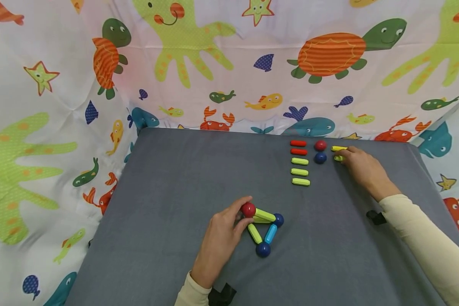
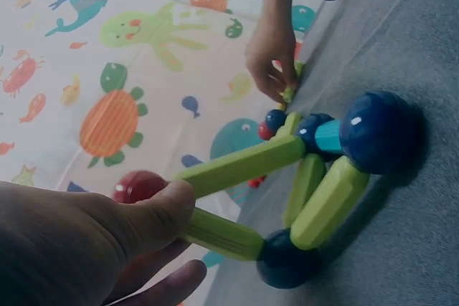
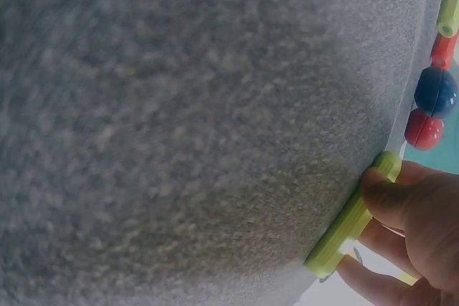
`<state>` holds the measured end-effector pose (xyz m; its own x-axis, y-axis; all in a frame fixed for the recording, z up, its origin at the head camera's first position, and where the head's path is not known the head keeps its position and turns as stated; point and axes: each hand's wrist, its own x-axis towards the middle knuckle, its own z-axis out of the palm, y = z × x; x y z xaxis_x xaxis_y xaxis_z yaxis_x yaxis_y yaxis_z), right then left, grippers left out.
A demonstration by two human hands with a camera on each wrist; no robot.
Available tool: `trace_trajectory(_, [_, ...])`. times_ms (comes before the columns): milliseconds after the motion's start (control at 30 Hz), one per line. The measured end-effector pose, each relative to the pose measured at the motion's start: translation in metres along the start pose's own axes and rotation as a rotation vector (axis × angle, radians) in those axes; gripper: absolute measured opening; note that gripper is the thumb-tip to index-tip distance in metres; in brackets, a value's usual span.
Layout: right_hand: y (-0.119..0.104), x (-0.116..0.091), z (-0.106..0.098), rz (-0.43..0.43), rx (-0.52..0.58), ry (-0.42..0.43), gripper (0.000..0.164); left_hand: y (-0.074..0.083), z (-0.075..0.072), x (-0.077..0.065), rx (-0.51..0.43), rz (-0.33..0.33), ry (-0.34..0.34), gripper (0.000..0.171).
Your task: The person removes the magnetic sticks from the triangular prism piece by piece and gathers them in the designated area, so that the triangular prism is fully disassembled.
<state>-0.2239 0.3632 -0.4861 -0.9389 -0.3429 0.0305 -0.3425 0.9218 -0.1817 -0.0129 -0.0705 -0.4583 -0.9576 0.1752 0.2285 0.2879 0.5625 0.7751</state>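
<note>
Near the table's front, my left hand (image 1: 218,242) pinches a red ball (image 1: 248,209) between thumb and fingers. This ball is the top of a frame of magnetic-looking sticks and balls. Yellow-green sticks (image 2: 244,166) run down from it to blue balls (image 2: 380,132) at the base, and a light blue stick (image 1: 270,233) joins two of those. At the far right, my right hand (image 1: 367,172) has its thumb and fingers on a yellow-green stick (image 3: 348,223) lying close over the cloth. Another yellow stick (image 1: 338,148) lies just beyond, partly covered by the fingers.
Left of my right hand lie a loose red ball (image 1: 320,145) and a blue ball (image 1: 320,158). Beside them is a column of red sticks (image 1: 298,151) and yellow-green sticks (image 1: 300,172). A patterned sea-animal curtain (image 1: 222,55) hangs behind the grey table (image 1: 168,178).
</note>
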Motion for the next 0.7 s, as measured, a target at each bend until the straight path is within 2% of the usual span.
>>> trace_trajectory(133, [0.0,-0.001,0.0,0.002,0.002,0.003,0.036,-0.008,0.004,0.0,-0.022,-0.032,-0.008,0.061])
trace_trajectory(267, [-0.002,-0.003,-0.003,-0.007,-0.017,0.025,0.038,-0.014,0.008,0.001,-0.009,-0.054,-0.025,0.043])
trace_trajectory(367, [-0.015,-0.006,-0.01,-0.042,-0.041,0.069,0.04,-0.017,0.01,0.001,0.01,-0.071,-0.034,0.028])
trace_trajectory(467, [-0.04,-0.01,-0.02,-0.118,-0.046,0.139,0.041,-0.02,0.011,0.001,0.017,-0.083,-0.042,0.024])
trace_trajectory(567, [-0.075,-0.012,-0.029,-0.219,-0.029,0.198,0.039,-0.021,0.011,0.002,0.021,-0.091,-0.05,0.022])
trace_trajectory(700, [-0.123,-0.018,-0.038,-0.336,0.005,0.227,0.04,-0.021,0.011,0.002,0.025,-0.091,-0.057,0.02])
